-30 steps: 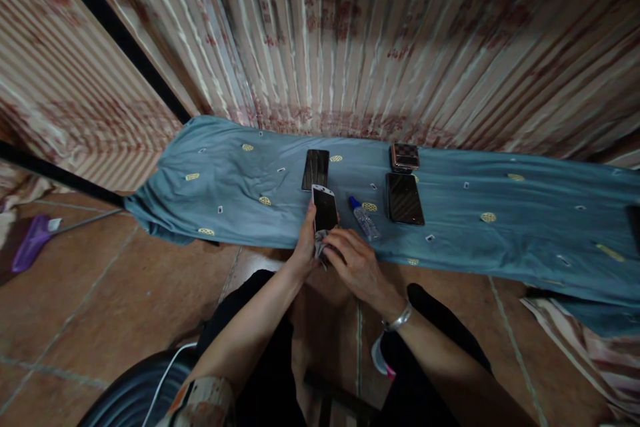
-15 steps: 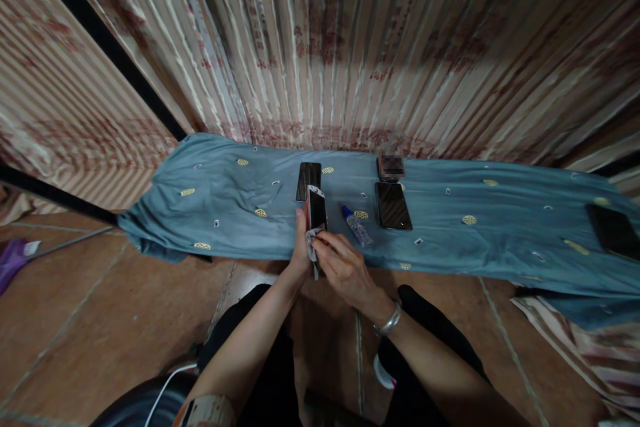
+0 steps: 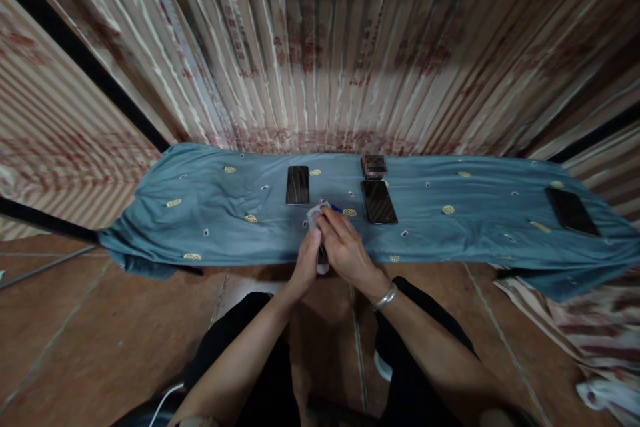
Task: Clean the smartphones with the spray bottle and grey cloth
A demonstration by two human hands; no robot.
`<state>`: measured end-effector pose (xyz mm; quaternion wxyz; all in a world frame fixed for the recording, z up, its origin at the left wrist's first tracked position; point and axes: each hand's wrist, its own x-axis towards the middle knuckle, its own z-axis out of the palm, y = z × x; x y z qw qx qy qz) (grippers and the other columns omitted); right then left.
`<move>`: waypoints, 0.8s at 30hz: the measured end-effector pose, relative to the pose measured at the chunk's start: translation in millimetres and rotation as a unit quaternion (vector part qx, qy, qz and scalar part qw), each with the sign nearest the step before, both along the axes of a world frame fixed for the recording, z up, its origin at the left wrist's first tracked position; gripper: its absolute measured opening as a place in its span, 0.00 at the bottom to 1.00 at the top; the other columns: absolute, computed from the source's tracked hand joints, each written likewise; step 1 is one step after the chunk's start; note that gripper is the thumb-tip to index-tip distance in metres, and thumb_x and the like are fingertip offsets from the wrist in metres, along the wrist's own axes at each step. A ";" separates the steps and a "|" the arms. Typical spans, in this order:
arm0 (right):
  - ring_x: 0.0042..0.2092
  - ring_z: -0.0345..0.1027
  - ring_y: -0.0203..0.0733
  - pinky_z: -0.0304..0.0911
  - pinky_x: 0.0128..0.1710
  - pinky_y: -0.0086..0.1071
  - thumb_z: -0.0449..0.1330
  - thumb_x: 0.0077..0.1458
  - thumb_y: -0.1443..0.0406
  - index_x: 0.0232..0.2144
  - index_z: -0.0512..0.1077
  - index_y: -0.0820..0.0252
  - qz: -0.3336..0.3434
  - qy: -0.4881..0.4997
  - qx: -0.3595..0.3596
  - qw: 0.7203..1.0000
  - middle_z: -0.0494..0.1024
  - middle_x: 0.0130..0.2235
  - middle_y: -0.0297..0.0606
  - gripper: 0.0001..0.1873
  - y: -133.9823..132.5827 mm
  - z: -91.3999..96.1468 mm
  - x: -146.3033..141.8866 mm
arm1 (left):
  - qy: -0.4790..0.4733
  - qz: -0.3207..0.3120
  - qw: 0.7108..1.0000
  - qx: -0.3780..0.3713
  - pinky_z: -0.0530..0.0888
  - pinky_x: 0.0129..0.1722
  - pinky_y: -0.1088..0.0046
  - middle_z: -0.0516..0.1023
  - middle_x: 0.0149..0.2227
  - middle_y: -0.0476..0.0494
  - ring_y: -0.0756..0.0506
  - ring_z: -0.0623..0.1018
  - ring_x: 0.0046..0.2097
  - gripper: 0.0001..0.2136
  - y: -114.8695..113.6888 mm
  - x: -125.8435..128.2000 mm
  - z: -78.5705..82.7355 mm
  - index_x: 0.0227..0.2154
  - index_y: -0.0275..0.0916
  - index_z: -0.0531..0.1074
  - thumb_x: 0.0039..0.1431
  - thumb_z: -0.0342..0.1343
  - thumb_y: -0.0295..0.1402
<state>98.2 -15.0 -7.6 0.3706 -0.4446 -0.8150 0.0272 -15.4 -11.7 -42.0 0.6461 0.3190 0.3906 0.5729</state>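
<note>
- The white-edged phone (image 3: 323,261) sits between the two hands, above the near edge of the sheet-covered bench (image 3: 240,237); its lower end shows at 6 o'clock, the rest mostly covered.
- The left hand (image 3: 304,261) has its fingers closed along the phone's 9 o'clock side; the ones underneath are hidden.
- The right hand (image 3: 346,250) lies over the phone from 4 o'clock, fingers nearly straight and close together on a grey cloth (image 3: 317,212); whether they pinch it, I cannot tell.
- The phone should be light and stiff, with a smooth face that probably slides easily, and glass that would likely crack if dropped.
- Best hold: the long edges at 9 and 3 o'clock, firm but without bending it, leaving the screen free.
- The cloth looks thin and limp; it should fold readily and is best backed by flat fingers.
- From the held phone, a dark phone (image 3: 297,185) lies at 11 o'clock and a second phone (image 3: 379,202) at 2, both flat. Just at 1 o'clock, a blue object (image 3: 337,209) peeks out beyond the right hand.
</note>
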 end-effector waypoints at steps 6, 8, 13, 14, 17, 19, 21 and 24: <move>0.62 0.62 0.52 0.61 0.62 0.52 0.46 0.65 0.69 0.62 0.64 0.62 -0.021 0.011 -0.014 1.000 0.69 0.61 0.50 0.25 12.6 0.4 8.2 | 0.053 -0.029 0.996 0.061 0.54 0.67 0.65 0.76 0.57 0.44 0.40 0.63 0.67 0.19 -8.9 3.5 20.6 0.48 0.42 0.77 0.53 0.63 0.37; 0.61 0.62 0.51 0.61 0.62 0.52 0.46 0.65 0.68 0.62 0.64 0.60 -0.022 0.021 -0.023 0.999 0.70 0.60 0.48 0.25 15.9 1.5 11.4 | 0.044 -0.034 0.997 0.047 0.55 0.67 0.65 0.76 0.57 0.45 0.40 0.63 0.67 0.20 -9.2 4.2 21.2 0.49 0.43 0.77 0.51 0.65 0.37; 0.60 0.64 0.48 0.61 0.62 0.49 0.45 0.66 0.65 0.61 0.66 0.58 -0.016 0.059 -0.041 0.997 0.73 0.58 0.45 0.23 20.1 3.3 17.1 | 0.052 -0.041 0.997 0.036 0.53 0.68 0.64 0.74 0.60 0.47 0.40 0.62 0.68 0.22 -7.8 4.7 13.5 0.51 0.45 0.77 0.50 0.66 0.37; 0.59 0.64 0.48 0.61 0.62 0.48 0.45 0.67 0.65 0.60 0.67 0.58 -0.015 0.064 -0.046 0.997 0.73 0.58 0.45 0.23 20.5 3.2 18.1 | 0.059 -0.040 0.997 0.037 0.52 0.68 0.64 0.72 0.61 0.46 0.40 0.61 0.68 0.23 -8.0 4.6 12.4 0.51 0.45 0.76 0.50 0.66 0.37; 0.58 0.65 0.48 0.62 0.61 0.47 0.46 0.67 0.65 0.60 0.67 0.61 -0.018 0.078 -0.060 0.995 0.75 0.57 0.46 0.23 22.0 1.0 22.2 | 0.073 -0.041 0.995 0.048 0.51 0.69 0.62 0.70 0.63 0.45 0.40 0.59 0.69 0.23 -10.3 3.9 12.7 0.52 0.44 0.75 0.51 0.65 0.37; 0.57 0.66 0.48 0.62 0.60 0.47 0.46 0.66 0.64 0.59 0.68 0.62 -0.024 0.089 -0.066 0.994 0.76 0.55 0.47 0.22 23.7 -2.3 26.0 | 0.081 -0.053 0.993 0.072 0.50 0.69 0.62 0.68 0.64 0.44 0.40 0.58 0.70 0.24 -12.0 3.1 14.6 0.54 0.44 0.74 0.53 0.64 0.39; 0.57 0.67 0.49 0.62 0.60 0.48 0.48 0.66 0.64 0.58 0.69 0.61 -0.029 0.100 -0.077 0.992 0.76 0.55 0.46 0.22 25.9 -6.5 30.6 | 0.097 -0.067 0.988 0.097 0.50 0.69 0.62 0.67 0.65 0.44 0.39 0.58 0.69 0.26 -12.6 2.1 16.1 0.56 0.44 0.72 0.54 0.62 0.42; 0.55 0.69 0.48 0.64 0.58 0.46 0.49 0.65 0.62 0.57 0.70 0.59 -0.035 0.120 -0.111 0.986 0.78 0.54 0.45 0.22 28.4 -12.2 37.6 | 0.114 -0.077 0.984 0.111 0.51 0.69 0.60 0.66 0.66 0.44 0.38 0.58 0.69 0.28 -11.7 1.2 16.2 0.58 0.44 0.70 0.55 0.61 0.45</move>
